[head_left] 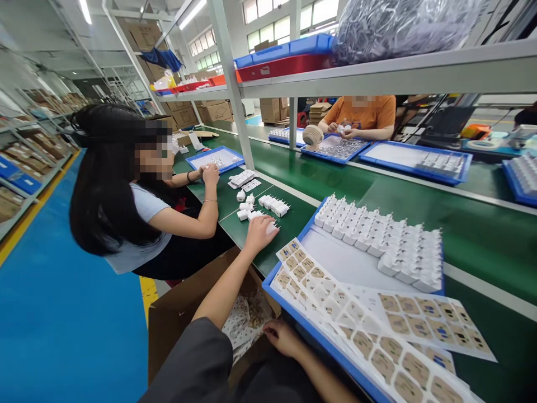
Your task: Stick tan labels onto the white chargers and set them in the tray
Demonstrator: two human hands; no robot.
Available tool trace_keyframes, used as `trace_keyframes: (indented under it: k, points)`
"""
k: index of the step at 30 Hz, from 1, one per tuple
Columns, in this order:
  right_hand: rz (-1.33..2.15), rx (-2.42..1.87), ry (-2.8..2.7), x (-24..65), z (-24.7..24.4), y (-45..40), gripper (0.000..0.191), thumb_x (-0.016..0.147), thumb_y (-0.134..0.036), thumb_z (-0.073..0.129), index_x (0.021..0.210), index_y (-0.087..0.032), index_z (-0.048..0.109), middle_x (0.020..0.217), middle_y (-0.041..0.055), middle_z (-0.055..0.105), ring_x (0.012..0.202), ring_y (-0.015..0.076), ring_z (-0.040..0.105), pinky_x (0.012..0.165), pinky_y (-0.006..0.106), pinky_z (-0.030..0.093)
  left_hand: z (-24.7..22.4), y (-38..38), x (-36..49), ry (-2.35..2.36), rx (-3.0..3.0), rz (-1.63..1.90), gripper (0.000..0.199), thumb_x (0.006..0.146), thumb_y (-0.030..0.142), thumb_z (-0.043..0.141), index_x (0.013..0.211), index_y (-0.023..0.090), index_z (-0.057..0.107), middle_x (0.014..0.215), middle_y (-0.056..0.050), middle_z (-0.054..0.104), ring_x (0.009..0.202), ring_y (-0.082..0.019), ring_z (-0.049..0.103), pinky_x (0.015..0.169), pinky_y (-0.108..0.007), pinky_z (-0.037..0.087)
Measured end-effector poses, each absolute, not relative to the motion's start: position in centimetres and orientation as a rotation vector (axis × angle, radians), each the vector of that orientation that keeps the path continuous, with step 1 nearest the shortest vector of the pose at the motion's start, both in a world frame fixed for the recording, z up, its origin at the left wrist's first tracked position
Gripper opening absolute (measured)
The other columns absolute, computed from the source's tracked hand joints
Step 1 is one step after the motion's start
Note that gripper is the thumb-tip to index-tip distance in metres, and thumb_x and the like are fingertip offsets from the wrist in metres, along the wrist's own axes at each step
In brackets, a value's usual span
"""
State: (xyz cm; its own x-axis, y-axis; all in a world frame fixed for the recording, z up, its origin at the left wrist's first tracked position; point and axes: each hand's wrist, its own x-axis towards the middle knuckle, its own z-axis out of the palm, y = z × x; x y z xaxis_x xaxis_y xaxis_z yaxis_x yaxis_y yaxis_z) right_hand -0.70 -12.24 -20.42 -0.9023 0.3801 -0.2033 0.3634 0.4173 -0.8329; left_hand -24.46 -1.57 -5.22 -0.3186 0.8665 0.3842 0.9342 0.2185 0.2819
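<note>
My left hand reaches over the green table and is closed on a white plug adapter, partly hidden under the fingers. More white adapters stand in a short row just beyond it, with loose ones beside them. Low in the view, my right hand hangs over an open cardboard box, its fingers curled; whether it holds anything is too small to tell. A blue tray to the right bears rows of white adapters with pins up, and sticker sheets lie across its near side.
A person in a light top works at the left. Across the table sits a person in orange near blue trays. The cardboard box holds scraps below the table edge. A metal shelf spans overhead, its post standing behind the adapters.
</note>
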Motion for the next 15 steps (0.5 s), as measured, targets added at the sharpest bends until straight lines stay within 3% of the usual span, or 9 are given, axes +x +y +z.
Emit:
trace_keyframes:
  k: [3,6,11,15]
  points:
    - [1.542,-0.69,-2.649,-0.7,-20.5,-12.2,0.016,0.07,-0.021,0.049,0.08,-0.031,0.056,0.088,0.0002,0.068,0.095,0.0298,0.073,0.086,0.041,0.055,-2.9,1.0,-27.8,-2.547,-1.433,-0.658,0.038,0.096,0.038,0.047,0.127,0.018,0.055,0.132,-0.017,0.056,0.125,-0.03,0.052,0.104,-0.043,0.042]
    - [1.536,-0.689,-2.655,-0.8,-21.0,-12.2,0.018,0.069,-0.021,0.049,0.081,-0.03,0.059,0.085,0.0006,0.069,0.089,0.0286,0.074,0.082,0.038,0.056,-1.1,3.9,-31.3,-2.772,-1.196,-0.531,0.048,0.091,0.042,0.056,0.128,0.011,0.052,0.129,-0.023,0.056,0.124,-0.036,0.052,0.098,-0.047,0.045]
    - [1.511,-0.712,-2.609,-0.8,-22.0,-12.0,0.023,0.067,-0.022,0.051,0.085,-0.03,0.064,0.089,0.0011,0.071,0.087,0.028,0.075,0.08,0.036,0.057,-0.5,7.0,-34.0,-2.944,-1.093,-0.305,0.039,0.093,0.04,0.06,0.123,0.015,0.057,0.125,-0.011,0.059,0.114,-0.024,0.059,0.097,-0.048,0.05]
    - [1.509,-0.736,-2.564,-0.8,-22.7,-12.1,0.026,0.066,-0.023,0.052,0.086,-0.031,0.067,0.09,0.0015,0.073,0.088,0.0287,0.075,0.082,0.037,0.057,-1.0,7.6,-34.9,-2.924,-1.072,-0.219,0.037,0.094,0.037,0.06,0.123,0.015,0.057,0.125,-0.01,0.059,0.112,-0.024,0.06,0.095,-0.047,0.053]
